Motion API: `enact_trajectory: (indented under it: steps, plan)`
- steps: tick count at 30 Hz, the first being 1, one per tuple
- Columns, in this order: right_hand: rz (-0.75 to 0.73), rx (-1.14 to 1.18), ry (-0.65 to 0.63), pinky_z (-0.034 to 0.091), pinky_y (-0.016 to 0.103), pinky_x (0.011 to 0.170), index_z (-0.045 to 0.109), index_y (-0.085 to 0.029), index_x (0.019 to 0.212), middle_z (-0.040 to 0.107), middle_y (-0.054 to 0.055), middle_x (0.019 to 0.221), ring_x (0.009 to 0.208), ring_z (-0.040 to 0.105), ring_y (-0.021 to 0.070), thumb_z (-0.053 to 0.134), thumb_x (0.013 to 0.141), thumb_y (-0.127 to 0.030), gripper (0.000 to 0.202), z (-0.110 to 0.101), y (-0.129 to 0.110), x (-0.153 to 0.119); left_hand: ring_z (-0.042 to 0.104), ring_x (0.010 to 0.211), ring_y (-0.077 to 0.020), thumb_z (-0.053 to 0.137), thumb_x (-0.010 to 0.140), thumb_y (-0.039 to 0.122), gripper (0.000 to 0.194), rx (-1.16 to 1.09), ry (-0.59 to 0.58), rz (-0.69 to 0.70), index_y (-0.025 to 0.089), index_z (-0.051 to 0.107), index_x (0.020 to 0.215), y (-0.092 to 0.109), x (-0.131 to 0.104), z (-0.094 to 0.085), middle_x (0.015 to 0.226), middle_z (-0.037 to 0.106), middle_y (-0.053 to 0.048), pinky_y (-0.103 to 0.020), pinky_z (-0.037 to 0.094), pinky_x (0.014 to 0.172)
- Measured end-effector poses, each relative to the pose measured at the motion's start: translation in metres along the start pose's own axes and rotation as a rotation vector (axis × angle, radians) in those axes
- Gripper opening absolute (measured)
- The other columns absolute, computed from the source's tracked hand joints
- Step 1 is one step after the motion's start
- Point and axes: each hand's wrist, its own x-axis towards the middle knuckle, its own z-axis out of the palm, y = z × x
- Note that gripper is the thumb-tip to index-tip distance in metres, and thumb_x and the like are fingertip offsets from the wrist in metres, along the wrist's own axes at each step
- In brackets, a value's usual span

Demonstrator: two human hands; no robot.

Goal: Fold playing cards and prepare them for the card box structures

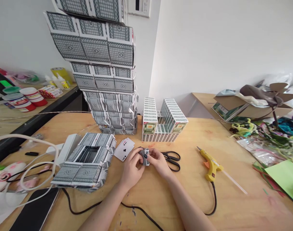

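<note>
The fingers (151,159) of your left hand (131,166) and right hand (159,163) grip a folded grey-patterned playing card (144,156); press its creases evenly, edges square

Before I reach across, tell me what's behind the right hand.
Scissors lie partly behind the right hand: their black handles show beside it, on the table. The blades are covered by the hand and cannot be seen.

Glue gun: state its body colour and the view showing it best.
The glue gun has a yellow body and an orange trigger; the head view shows it.
</note>
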Motion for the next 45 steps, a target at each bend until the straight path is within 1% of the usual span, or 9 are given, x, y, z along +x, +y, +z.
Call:
enact_trajectory:
  steps: [6,12,19,24,28,31,37,42,45]
  plan:
    - [0.034,0.02,-0.068,0.045,0.029,0.07,0.059,-0.016,0.092,0.064,0.004,0.084,0.075,0.058,0.016,0.073,0.066,-0.044,0.04,0.0,-0.004,-0.001,0.054,0.108,-0.0229,0.051,0.067,0.005,0.016,0.013,-0.009,0.015,0.021,0.046,0.07,0.0,-0.001,0.0,0.112,0.057,-0.007,-0.039,0.047,0.09]
    - [0.084,0.076,-0.11,0.046,0.028,0.07,0.058,-0.016,0.09,0.063,0.003,0.083,0.075,0.059,0.0159,0.075,0.066,-0.041,0.039,-0.002,-0.003,-0.001,0.055,0.105,-0.0232,0.051,0.067,0.008,0.02,0.031,-0.013,0.054,0.021,0.054,0.082,-0.001,-0.001,-0.001,0.11,0.057,-0.007,-0.038,0.048,0.088]
    - [0.135,0.141,-0.138,0.045,0.029,0.07,0.057,-0.016,0.093,0.064,0.003,0.083,0.076,0.061,0.0166,0.077,0.063,-0.04,0.043,-0.003,-0.002,-0.001,0.052,0.106,-0.0246,0.049,0.065,0.005,0.028,0.035,-0.009,0.054,0.021,0.052,0.088,0.002,-0.002,-0.003,0.11,0.053,-0.009,-0.04,0.046,0.089]
    - [0.175,0.153,-0.163,0.046,0.032,0.073,0.055,-0.015,0.092,0.065,0.004,0.081,0.076,0.063,0.0183,0.076,0.065,-0.038,0.042,-0.004,-0.002,-0.001,0.051,0.105,-0.0248,0.049,0.066,0.006,0.022,0.026,-0.017,0.066,0.02,0.049,0.082,0.003,-0.002,-0.004,0.109,0.052,-0.009,-0.04,0.045,0.089]
    - [0.181,0.148,-0.194,0.046,0.032,0.071,0.053,-0.014,0.091,0.066,0.003,0.077,0.074,0.063,0.0181,0.076,0.066,-0.036,0.041,-0.006,0.0,0.0,0.05,0.104,-0.0244,0.05,0.068,0.007,0.025,0.019,-0.042,0.064,0.02,0.049,0.089,0.005,-0.003,-0.005,0.108,0.051,-0.009,-0.039,0.046,0.087]
    - [0.179,0.151,-0.197,0.046,0.032,0.071,0.052,-0.015,0.091,0.066,0.004,0.08,0.074,0.063,0.018,0.076,0.066,-0.035,0.04,-0.007,0.0,-0.001,0.05,0.104,-0.0241,0.052,0.07,0.01,0.02,0.012,-0.057,0.065,0.02,0.049,0.087,0.006,-0.003,-0.006,0.108,0.051,-0.009,-0.039,0.046,0.088]
    - [0.172,0.373,-0.238,0.044,0.026,0.068,0.055,-0.017,0.093,0.063,0.0,0.076,0.069,0.058,0.0127,0.078,0.064,-0.034,0.04,0.003,-0.001,-0.005,0.05,0.11,-0.0234,0.051,0.072,0.009,0.015,-0.022,-0.084,0.079,0.02,0.048,0.082,0.005,-0.004,-0.005,0.115,0.052,-0.008,-0.038,0.044,0.092]
    - [0.195,0.469,-0.24,0.041,0.021,0.062,0.06,-0.016,0.084,0.06,-0.001,0.069,0.064,0.053,0.0103,0.078,0.064,-0.032,0.031,0.011,0.0,-0.006,0.048,0.115,-0.0225,0.047,0.072,0.006,0.015,-0.051,-0.079,0.091,0.019,0.049,0.079,0.004,-0.004,-0.003,0.12,0.052,-0.007,-0.041,0.039,0.1]
    - [0.139,0.397,-0.18,0.04,0.021,0.058,0.061,-0.015,0.084,0.06,-0.001,0.065,0.059,0.052,0.0105,0.078,0.063,-0.03,0.03,0.011,-0.001,-0.006,0.045,0.118,-0.0224,0.047,0.074,0.008,0.026,-0.089,-0.127,0.084,0.019,0.051,0.098,0.008,-0.001,-0.007,0.122,0.05,-0.008,-0.04,0.039,0.1]
